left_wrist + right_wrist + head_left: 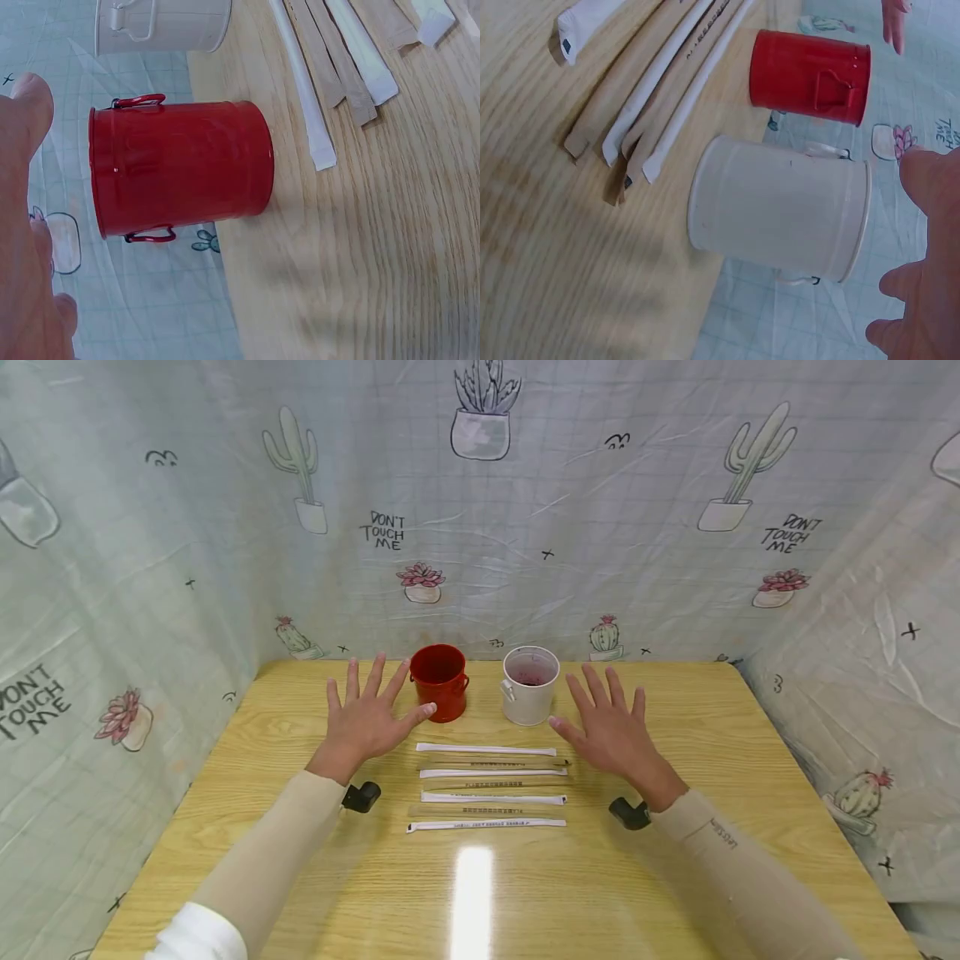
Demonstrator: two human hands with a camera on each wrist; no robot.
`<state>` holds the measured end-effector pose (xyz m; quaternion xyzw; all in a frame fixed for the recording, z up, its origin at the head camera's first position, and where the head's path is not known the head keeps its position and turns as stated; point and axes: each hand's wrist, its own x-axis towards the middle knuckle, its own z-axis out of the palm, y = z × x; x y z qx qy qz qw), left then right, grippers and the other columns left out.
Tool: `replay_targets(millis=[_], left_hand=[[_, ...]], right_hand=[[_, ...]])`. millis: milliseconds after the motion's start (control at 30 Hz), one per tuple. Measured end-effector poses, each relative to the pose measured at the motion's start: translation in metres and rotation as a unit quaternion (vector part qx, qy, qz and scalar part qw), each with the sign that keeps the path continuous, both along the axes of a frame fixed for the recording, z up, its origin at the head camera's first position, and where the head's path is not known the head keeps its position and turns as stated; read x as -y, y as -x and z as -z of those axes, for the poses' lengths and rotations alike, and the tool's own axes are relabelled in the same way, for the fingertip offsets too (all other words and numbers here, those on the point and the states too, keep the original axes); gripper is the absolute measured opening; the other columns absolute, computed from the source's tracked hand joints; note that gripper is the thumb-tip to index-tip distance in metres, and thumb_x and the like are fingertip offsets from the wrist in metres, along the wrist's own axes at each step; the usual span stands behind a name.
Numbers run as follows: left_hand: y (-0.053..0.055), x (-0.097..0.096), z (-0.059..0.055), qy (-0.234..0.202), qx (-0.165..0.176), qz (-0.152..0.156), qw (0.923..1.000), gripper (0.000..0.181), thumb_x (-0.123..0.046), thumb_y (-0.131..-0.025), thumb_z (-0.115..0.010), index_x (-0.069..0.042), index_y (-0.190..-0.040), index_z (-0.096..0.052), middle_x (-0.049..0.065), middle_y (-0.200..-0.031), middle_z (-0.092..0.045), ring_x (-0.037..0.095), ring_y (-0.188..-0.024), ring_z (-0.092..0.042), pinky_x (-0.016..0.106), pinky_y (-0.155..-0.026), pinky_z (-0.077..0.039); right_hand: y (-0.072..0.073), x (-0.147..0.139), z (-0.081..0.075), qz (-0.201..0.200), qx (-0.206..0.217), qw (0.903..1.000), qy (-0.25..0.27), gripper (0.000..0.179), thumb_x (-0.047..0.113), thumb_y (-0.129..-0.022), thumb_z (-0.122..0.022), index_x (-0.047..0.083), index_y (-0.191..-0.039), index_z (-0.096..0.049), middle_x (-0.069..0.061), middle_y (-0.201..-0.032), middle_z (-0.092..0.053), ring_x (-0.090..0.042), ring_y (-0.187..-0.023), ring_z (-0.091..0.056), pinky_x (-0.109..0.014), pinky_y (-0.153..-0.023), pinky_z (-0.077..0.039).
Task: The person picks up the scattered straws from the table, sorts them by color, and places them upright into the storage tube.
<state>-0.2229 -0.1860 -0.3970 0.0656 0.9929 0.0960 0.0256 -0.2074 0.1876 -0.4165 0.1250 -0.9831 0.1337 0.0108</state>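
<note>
My left hand (365, 720) is spread with straight fingers beside the red bucket (442, 697), its thumb overlapping the bucket's side in the head view. Fingers likewise spread, my right hand (613, 727) is held just right of the white bucket (527, 710). Both hands hold nothing. The buckets stand upright at the back of the table, each with small side handles; the left wrist view shows the red bucket (180, 169) close up. In front of them lies a row of paper-wrapped straws, white straws (487, 749) alternating with brown straws (487, 783), all roughly parallel.
The wooden table (360, 877) ends at a hanging cloth (487, 535) printed with cacti, which also encloses the left and right sides. A bright light reflection lies on the tabletop in front of the straws. A small black wrist camera (362, 797) sits at the left wrist.
</note>
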Motion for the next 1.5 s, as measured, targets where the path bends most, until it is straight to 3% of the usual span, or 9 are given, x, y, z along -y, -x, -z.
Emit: replay_targets(millis=[500, 1133, 1500], left_hand=[[-0.002, 0.004, 0.01, -0.005, -0.006, -0.001, 1.0, 0.092, -0.081, -0.095, -0.038, -0.033, -0.169, -0.009, 0.013, -0.178, 0.001, 0.054, -0.16, 0.008, 0.079, -0.123, 0.006], [-0.002, 0.005, 0.027, -0.016, -0.005, 0.008, 0.9998, 0.092, -0.081, -0.095, -0.04, -0.036, -0.168, -0.007, 0.011, -0.178, 0.003, 0.05, -0.161, 0.013, 0.078, -0.123, 0.01], [-0.002, 0.007, 0.038, -0.02, -0.009, 0.008, 0.9997, 0.092, -0.08, -0.095, -0.039, -0.03, -0.169, -0.014, 0.013, -0.178, -0.002, 0.052, -0.161, 0.009, 0.08, -0.123, 0.005]], right_hand=[[-0.006, 0.006, 0.016, -0.01, 0.008, 0.9999, -0.011, 0.082, 0.062, -0.104, -0.045, 0.017, -0.168, -0.02, -0.013, -0.177, -0.007, -0.047, -0.162, 0.001, -0.082, -0.121, 0.003], [-0.01, 0.009, 0.034, -0.006, 0.018, 0.9997, -0.013, 0.081, 0.06, -0.103, -0.049, 0.018, -0.167, -0.023, -0.013, -0.177, -0.009, -0.047, -0.162, -0.002, -0.082, -0.121, 0.001], [-0.013, 0.013, 0.04, -0.007, 0.029, 0.9995, -0.01, 0.082, 0.061, -0.103, -0.05, 0.017, -0.167, -0.024, -0.013, -0.177, -0.009, -0.047, -0.162, -0.002, -0.082, -0.121, 0.002]])
